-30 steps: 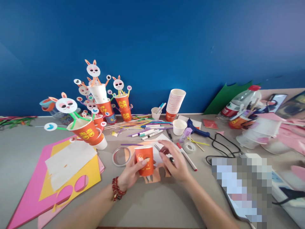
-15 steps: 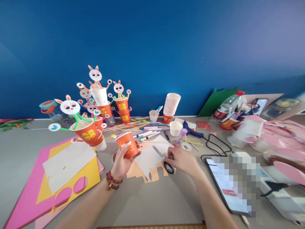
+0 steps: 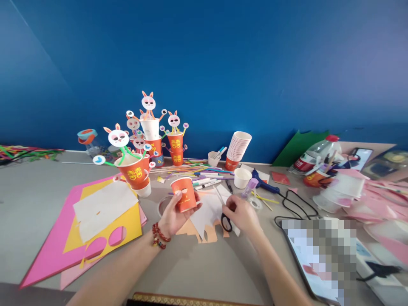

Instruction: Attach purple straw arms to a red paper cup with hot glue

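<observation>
Plainly, we have the orange-red paper cup just below the centre of the frame, a little to the left, held above the table in our left hand. Its sides narrow from a pale rolled rim to a smaller base, and it tilts so that its mouth leans toward the upper left. Light and gold printed figures sit on the side facing us, though they are too small and soft for us to make out properly. Our left thumb presses on the front while the fingers wrap behind and below.

Right of centre, our right hand is curled, its thumb and fingers pinching the metal scissors with black loop handles, the blades pointing up the frame. Beneath them we see a white paper sheet and ragged peach paper scraps. Left of centre stands a matching red cup with gold lettering, topped by a white paper rabbit face.
</observation>
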Available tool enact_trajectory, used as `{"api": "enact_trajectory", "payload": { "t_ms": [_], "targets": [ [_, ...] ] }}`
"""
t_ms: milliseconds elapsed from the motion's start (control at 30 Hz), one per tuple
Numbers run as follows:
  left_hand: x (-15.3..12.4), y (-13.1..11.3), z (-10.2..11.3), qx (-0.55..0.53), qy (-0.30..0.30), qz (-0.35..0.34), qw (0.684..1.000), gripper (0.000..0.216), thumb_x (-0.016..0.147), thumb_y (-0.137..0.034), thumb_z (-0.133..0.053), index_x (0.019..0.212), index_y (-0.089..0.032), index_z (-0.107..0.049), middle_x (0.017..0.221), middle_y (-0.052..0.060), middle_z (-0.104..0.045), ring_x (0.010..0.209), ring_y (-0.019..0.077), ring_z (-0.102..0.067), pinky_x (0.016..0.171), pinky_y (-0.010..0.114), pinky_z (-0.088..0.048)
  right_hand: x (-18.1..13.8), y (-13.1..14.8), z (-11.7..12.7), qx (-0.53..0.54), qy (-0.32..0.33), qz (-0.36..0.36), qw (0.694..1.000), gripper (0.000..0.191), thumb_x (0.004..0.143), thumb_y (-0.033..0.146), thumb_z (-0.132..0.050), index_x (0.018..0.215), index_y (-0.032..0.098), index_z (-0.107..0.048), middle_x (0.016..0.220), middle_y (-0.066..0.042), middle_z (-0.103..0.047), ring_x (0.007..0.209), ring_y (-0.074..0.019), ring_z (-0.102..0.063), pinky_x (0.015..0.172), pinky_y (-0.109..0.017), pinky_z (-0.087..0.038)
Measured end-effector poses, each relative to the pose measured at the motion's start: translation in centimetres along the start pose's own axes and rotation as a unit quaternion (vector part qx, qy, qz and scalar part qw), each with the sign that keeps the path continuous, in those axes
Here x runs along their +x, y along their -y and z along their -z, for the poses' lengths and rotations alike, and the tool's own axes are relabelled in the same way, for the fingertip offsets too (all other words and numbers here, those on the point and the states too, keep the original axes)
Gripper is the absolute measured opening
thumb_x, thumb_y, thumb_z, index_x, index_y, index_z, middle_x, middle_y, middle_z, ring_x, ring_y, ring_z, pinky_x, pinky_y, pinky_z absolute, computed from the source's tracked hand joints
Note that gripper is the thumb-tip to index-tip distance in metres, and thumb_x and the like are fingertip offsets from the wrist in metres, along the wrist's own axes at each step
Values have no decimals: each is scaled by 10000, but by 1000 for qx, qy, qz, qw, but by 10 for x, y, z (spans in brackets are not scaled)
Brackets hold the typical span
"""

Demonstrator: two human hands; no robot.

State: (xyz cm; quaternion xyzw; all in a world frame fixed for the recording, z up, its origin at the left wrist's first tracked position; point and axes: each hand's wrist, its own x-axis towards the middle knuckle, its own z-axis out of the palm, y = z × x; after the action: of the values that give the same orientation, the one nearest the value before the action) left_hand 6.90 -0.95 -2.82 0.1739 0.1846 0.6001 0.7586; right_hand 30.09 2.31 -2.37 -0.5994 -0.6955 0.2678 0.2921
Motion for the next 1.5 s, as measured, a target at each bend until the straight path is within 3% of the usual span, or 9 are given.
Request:
{"api": "enact_trajectory", "payload": {
  "t_ms": [233, 467, 600, 733, 1000, 1167, 1333, 1400, 1500],
  "targets": [
    [-16, 16, -12, 176, 147, 5, 973, 476, 790, -471, -677, 1081, -95, -704, 1094, 186, -685, 1140, 355, -584, 1008, 453, -430, -10, 14, -22, 297, -14, -18, 955, 348, 876, 558, -518, 808, 221, -463, 539, 28, -578, 476, -133, -545, 474, -227, -404],
    [-14, 15, -12, 213, 128, -31, 968, 483, 806, -521, -635, 1003, -87, -719, 996, 172, -684, 981, 309, -619, 842, 357, -463, -17, 20, -23, 403, 20, -37, 914, 336, 869, 531, -601, 809, 215, -505, 455, 97, -439, 379, -78, -392, 379, -175, -316],
    [-12, 13, -11, 172, 115, -53, 977, 467, 845, -514, -572, 995, -93, -710, 936, 149, -678, 931, 282, -612, 870, 366, -443, -20, 21, -15, 462, 66, 22, 884, 312, 827, 451, -689, 1003, 215, -584, 815, -20, -648, 577, -125, -561, 527, -251, -492],
    [-14, 16, -13, 162, 134, -70, 975, 505, 836, -523, -555, 1093, -103, -667, 904, 139, -665, 944, 304, -606, 899, 411, -427, -23, 20, -21, 419, 45, 120, 899, 493, 852, 347, -691, 1301, 260, -507, 1138, -90, -601, 945, -216, -614, 819, -360, -537],
    [-19, 16, -17, 166, 154, -86, 970, 606, 839, -565, -497, 1242, -121, -583, 849, 126, -649, 946, 318, -602, 848, 432, -445, -27, 19, -24, 272, 6, 248, 930, 572, 827, 299, -724, 1358, 286, -510, 1300, -113, -504, 1038, -261, -591, 845, -373, -528],
    [-22, 19, -17, 229, 204, -39, 951, 611, 759, -620, -557, 1065, -102, -665, 850, 163, -658, 892, 333, -624, 775, 423, -473, -30, 19, -29, 476, -57, 154, 864, 209, 951, 365, -560, 1136, 278, -605, 1008, -50, -620, 804, -195, -645, 730, -344, -542],
    [-24, 17, -19, 271, 235, -9, 933, 558, 735, -608, -593, 944, -99, -686, 901, 192, -672, 906, 341, -634, 777, 415, -482, -25, 24, -33, 638, -33, -13, 769, 254, 827, 366, -704, 1031, 232, -631, 794, -23, -679, 734, -181, -653, 692, -298, -531],
    [-25, 17, -20, 278, 248, 19, 928, 538, 711, -577, -655, 965, -103, -682, 911, 189, -679, 906, 339, -640, 770, 407, -481, -24, 26, -32, 643, -3, -54, 764, 296, 764, 344, -747, 1008, 204, -654, 783, -36, -686, 734, -186, -650, 689, -295, -530],
    [-28, 18, -22, 288, 255, 66, 921, 527, 688, -544, -722, 1003, -123, -684, 901, 178, -689, 900, 344, -648, 756, 407, -479, -24, 26, -30, 607, 28, -70, 791, 260, 772, 360, -735, 960, 187, -685, 710, -14, -635, 652, -165, -607, 583, -264, -498]
  ]
}}
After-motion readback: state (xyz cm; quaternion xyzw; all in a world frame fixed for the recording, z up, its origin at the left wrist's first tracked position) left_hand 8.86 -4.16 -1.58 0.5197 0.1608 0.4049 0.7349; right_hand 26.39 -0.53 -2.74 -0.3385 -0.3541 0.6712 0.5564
